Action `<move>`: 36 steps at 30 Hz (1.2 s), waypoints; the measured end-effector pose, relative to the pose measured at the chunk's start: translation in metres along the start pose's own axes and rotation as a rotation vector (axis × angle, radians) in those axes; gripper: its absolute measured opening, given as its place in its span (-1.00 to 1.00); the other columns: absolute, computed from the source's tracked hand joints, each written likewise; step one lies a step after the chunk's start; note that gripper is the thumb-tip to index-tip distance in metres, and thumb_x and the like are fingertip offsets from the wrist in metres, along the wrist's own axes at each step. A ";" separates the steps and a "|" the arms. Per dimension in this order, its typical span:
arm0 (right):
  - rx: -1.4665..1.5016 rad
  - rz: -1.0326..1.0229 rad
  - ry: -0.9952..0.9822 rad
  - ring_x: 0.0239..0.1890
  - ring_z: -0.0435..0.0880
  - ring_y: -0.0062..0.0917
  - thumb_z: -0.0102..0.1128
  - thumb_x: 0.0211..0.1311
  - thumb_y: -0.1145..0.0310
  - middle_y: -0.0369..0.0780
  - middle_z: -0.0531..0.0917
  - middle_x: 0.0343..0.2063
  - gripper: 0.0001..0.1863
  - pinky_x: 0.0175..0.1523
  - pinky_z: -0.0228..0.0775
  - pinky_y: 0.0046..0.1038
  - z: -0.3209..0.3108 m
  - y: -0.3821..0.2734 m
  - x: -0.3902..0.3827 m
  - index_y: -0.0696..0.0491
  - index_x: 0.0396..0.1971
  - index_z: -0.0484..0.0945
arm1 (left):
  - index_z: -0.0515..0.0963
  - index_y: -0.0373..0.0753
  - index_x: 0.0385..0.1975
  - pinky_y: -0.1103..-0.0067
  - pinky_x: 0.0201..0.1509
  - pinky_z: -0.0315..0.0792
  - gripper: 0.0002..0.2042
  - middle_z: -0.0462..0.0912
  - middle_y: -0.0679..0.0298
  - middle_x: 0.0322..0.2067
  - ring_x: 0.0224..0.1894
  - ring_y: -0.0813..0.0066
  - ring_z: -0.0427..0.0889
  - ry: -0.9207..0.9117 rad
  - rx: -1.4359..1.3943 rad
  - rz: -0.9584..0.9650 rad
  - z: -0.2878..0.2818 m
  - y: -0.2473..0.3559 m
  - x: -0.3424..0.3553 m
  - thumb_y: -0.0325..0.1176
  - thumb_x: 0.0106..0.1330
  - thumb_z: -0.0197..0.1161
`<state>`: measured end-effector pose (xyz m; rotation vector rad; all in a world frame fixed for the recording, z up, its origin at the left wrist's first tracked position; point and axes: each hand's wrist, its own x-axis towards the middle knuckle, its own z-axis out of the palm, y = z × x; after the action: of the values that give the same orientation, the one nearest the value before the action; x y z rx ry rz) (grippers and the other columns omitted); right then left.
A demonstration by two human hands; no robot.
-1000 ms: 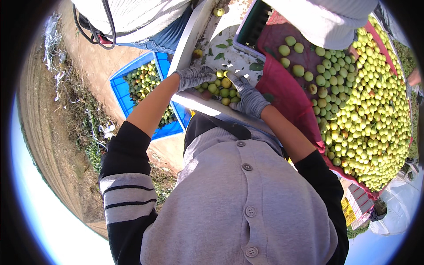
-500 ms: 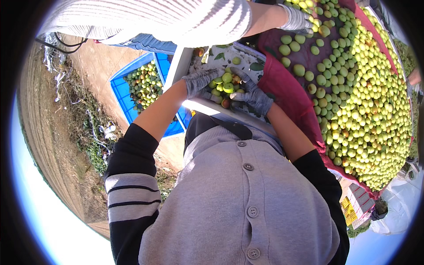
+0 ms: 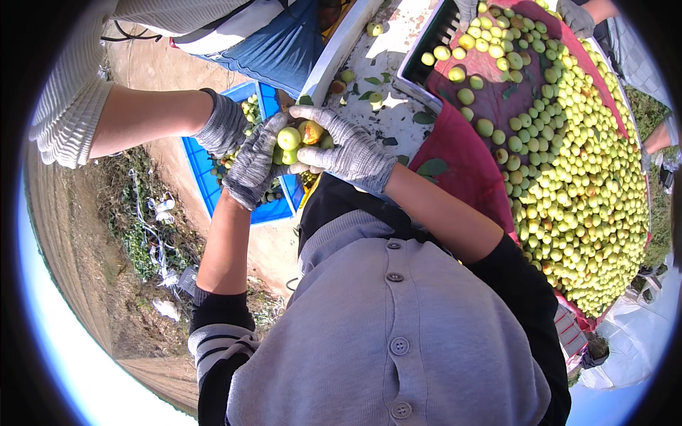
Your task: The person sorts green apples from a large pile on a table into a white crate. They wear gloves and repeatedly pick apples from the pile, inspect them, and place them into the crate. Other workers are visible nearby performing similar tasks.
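Note:
My left hand and my right hand, both in grey knit gloves, are cupped together around a clutch of round green jujube-like fruits, one with orange-brown patches. They hold the fruits over the right side of a blue crate, by the edge of a white sorting tray. My own gloves hide part of the clutch. Inside the crate lie more fruits, many of them browned. A co-worker's gloved hand reaches over the crate, close beside my left hand.
On the tray lie a few fruits and loose leaves. To the right a large heap of green fruits rests on dark red cloth. Other gloved hands work at its far edge. The co-worker's jeans are close at the far left.
Both my hands have moved left from over the tray to over the crate, carrying the fruits. The co-worker's arm has come in from the left above the crate.

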<state>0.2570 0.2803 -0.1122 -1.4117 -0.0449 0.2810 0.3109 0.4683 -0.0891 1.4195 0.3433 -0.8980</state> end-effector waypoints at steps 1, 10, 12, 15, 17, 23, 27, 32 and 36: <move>-0.064 -0.070 -0.046 0.07 0.50 -0.38 0.30 0.11 0.47 -0.12 0.50 0.02 -0.39 0.16 0.40 -0.43 0.019 -0.002 0.013 -0.02 0.21 0.34 | 0.39 -0.21 0.13 0.48 -0.11 0.64 -0.56 0.53 0.22 0.00 0.01 0.43 0.55 0.051 -0.032 0.042 -0.021 0.001 -0.013 -0.05 0.40 0.07; -0.478 -0.362 -0.250 0.04 0.52 -0.18 0.31 0.06 0.24 -0.05 0.45 0.08 -0.39 0.14 0.37 -0.26 0.112 0.015 0.059 0.06 0.14 0.38 | 0.00 0.15 0.39 0.08 0.00 0.52 -0.24 -0.13 0.23 0.41 0.32 -0.17 0.10 0.774 -0.294 -0.081 -0.210 -0.105 -0.097 0.17 0.24 0.16; -0.485 -0.362 -0.085 -0.09 0.58 -0.18 0.18 0.17 0.37 -0.09 0.58 -0.11 -0.63 0.04 0.42 -0.26 0.054 0.025 0.039 0.05 0.00 0.50 | 0.02 0.14 0.37 0.07 0.00 0.51 -0.23 -0.08 0.26 0.40 0.32 -0.14 0.11 0.927 -0.161 -0.195 -0.234 -0.148 -0.113 0.21 0.22 0.16; -0.706 -0.278 0.334 -0.02 0.57 -0.22 0.05 0.24 0.51 -0.06 0.60 -0.10 -0.67 0.13 0.38 -0.34 -0.039 0.042 0.023 0.12 0.02 0.48 | 0.16 0.07 0.33 0.16 0.06 0.43 -0.33 0.19 0.24 0.30 0.27 0.14 0.22 0.973 0.036 -0.180 -0.240 -0.199 -0.122 0.16 0.27 0.15; -0.976 -0.123 0.501 0.09 0.49 -0.16 0.03 0.22 0.51 0.01 0.50 0.04 -0.52 0.21 0.30 -0.28 -0.078 0.054 0.041 0.11 0.18 0.33 | 0.25 -0.07 0.27 0.26 0.14 0.36 -0.40 0.24 0.23 0.27 0.22 0.25 0.31 0.930 0.076 -0.043 -0.224 -0.215 -0.115 0.07 0.32 0.15; -1.058 0.248 0.699 0.40 0.04 -0.05 0.11 0.10 0.33 0.08 0.01 0.37 -0.16 0.40 0.06 -0.24 -0.113 0.061 0.140 0.09 0.38 -0.06 | 0.30 -0.11 0.24 0.42 0.15 0.35 -0.51 0.33 0.22 0.18 0.17 0.40 0.36 0.787 0.090 0.122 -0.156 -0.198 -0.104 -0.09 0.37 0.16; -1.078 0.485 0.709 0.18 0.44 -0.10 0.26 -0.01 0.26 0.09 0.44 0.12 -0.29 0.31 0.23 -0.33 -0.135 0.061 0.161 0.15 0.20 0.29 | 0.37 -0.15 0.19 0.52 0.08 0.37 -0.55 0.42 0.27 0.11 -0.01 0.53 0.40 0.792 0.088 0.105 -0.142 -0.200 -0.132 -0.15 0.36 0.19; -0.984 0.221 0.628 -0.01 0.56 -0.11 0.38 -0.10 0.31 0.03 0.57 -0.09 -0.46 0.15 0.37 -0.24 -0.103 0.091 0.116 0.13 -0.06 0.46 | 0.42 -0.16 0.14 0.36 0.16 0.41 -0.58 0.42 0.26 0.13 0.14 0.40 0.41 0.818 -0.074 -0.016 -0.145 -0.221 -0.141 -0.13 0.35 0.18; -0.929 0.080 0.355 -0.07 0.53 -0.19 0.34 -0.05 0.37 -0.08 0.55 -0.20 -0.56 0.08 0.39 -0.23 -0.061 0.096 0.061 0.09 -0.11 0.48 | 0.44 -0.17 0.12 0.41 0.15 0.43 -0.60 0.44 0.28 0.09 0.12 0.38 0.45 0.735 -0.110 0.022 -0.143 -0.213 -0.123 -0.15 0.36 0.18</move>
<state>0.3123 0.2475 -0.2246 -2.3729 0.1989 0.0578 0.1237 0.6636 -0.1771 1.6087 0.9078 -0.2993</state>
